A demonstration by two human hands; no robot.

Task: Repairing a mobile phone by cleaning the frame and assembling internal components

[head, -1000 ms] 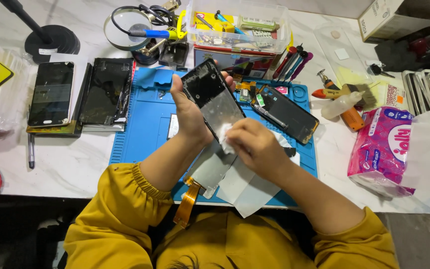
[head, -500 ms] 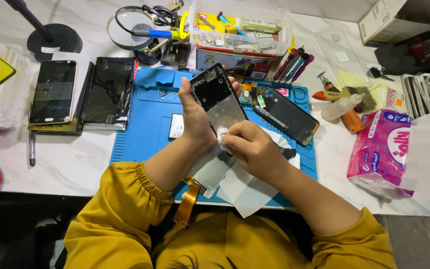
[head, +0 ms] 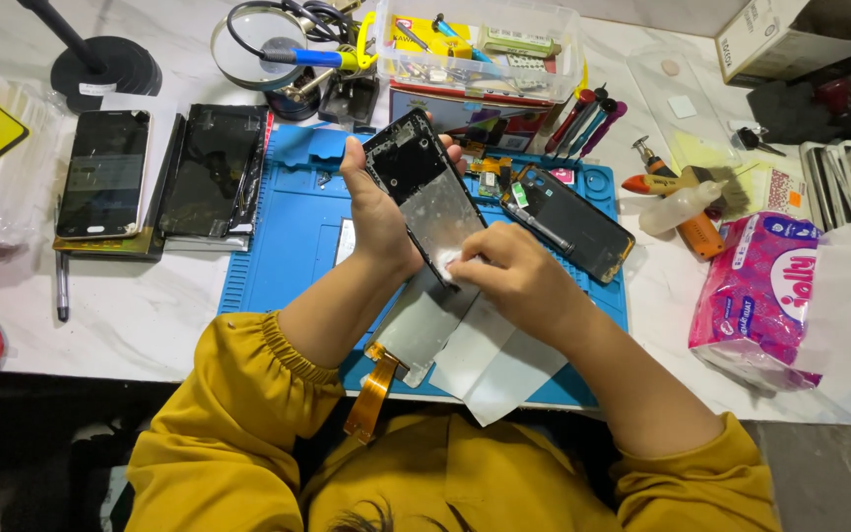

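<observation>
Left hand (head: 378, 212) grips the phone frame (head: 424, 192) upright over the blue mat (head: 288, 246); right hand (head: 504, 281) pinches a white wipe (head: 448, 264) against its lower plate, so cleaning looks underway, with reassembly left.

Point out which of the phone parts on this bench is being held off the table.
It is the phone frame gripped by the left hand, tilted above the blue mat; the right hand presses a white wipe on it. The others lie flat.

Phone repair workshop: blue work mat (head: 288, 246) on counter (head: 130, 315), dismantled phones (head: 211, 169), magnifier lamp (head: 253, 44), screwdrivers (head: 583, 123).
</observation>
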